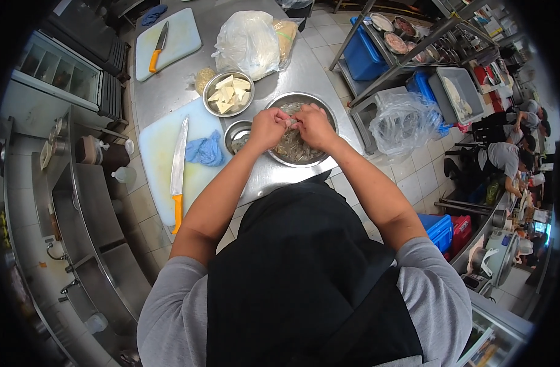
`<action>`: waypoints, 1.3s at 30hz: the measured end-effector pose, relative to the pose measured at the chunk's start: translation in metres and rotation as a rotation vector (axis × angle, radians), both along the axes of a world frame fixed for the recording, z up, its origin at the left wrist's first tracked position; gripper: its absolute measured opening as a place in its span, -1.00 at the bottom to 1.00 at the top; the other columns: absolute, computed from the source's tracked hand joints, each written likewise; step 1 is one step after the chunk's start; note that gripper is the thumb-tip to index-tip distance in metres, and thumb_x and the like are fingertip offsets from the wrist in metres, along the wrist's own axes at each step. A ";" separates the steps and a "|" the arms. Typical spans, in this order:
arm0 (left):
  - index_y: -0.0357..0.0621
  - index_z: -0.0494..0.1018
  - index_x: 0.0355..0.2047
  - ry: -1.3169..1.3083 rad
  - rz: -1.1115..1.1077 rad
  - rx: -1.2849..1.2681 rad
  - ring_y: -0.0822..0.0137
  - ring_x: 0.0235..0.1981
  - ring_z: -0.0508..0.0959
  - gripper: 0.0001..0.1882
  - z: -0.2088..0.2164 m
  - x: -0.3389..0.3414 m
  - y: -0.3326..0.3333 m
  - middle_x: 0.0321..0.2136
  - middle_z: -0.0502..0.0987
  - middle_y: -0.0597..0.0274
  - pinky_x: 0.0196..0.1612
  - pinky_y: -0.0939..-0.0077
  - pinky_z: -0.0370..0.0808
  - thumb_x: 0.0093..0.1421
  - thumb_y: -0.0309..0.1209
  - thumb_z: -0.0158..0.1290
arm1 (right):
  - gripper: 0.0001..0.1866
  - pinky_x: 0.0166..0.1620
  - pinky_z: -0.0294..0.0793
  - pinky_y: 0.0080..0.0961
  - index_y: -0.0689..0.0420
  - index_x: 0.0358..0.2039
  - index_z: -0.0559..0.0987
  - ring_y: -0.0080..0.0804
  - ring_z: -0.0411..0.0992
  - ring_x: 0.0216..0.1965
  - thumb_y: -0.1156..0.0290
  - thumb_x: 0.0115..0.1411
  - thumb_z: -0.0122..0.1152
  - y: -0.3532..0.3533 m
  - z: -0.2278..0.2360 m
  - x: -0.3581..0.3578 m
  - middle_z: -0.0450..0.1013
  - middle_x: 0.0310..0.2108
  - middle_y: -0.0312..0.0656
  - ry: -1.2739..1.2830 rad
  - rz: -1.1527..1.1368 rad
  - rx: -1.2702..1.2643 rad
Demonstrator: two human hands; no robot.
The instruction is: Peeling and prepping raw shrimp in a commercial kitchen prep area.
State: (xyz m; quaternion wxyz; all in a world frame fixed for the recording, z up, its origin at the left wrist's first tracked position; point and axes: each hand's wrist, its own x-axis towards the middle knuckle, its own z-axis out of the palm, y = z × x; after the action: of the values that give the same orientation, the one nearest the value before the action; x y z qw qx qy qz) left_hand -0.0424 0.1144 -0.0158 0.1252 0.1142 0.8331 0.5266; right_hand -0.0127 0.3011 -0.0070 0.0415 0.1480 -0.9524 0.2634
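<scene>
Over a large steel bowl [335, 116] at the table's near edge, my left hand [269, 129] and my right hand [315, 127] meet with fingertips pinched together. Between them is a small greyish, translucent piece that looks like a raw shrimp [292, 122]. Many more greyish shrimp [292, 147] lie in the bowl below. A smaller steel bowl [237, 136] stands just left of it, partly behind my left wrist; its contents are hard to make out. Further back, a steel bowl [206, 101] holds white, tofu-like chunks [231, 93].
At left, a white cutting board [154, 150] bears an orange-handled knife [178, 165] and a crumpled blue cloth [205, 150]. Another board [185, 37] with a knife [160, 46] lies farther back. Plastic bags [248, 46] stand behind the bowls. A rack [384, 79] is at right, sinks [96, 189] at left.
</scene>
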 end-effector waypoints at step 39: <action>-0.31 0.58 -0.01 -0.173 0.000 0.206 0.47 -0.28 0.60 -0.71 0.019 -0.002 -0.024 -0.26 0.65 0.19 -0.16 0.60 0.53 0.24 -0.59 0.17 | -0.89 -0.40 0.64 -0.58 0.30 -0.19 0.53 -0.49 0.59 -0.47 0.60 0.27 0.20 -0.020 -0.004 -0.007 0.56 -0.41 -0.19 -0.521 -0.161 -1.186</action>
State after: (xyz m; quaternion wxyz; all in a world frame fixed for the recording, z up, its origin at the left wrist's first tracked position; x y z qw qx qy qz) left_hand -0.0446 0.0906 0.0037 0.1840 0.0804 0.7607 0.6172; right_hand -0.0194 0.2814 -0.0107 -0.0966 -0.0408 -0.6323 0.7676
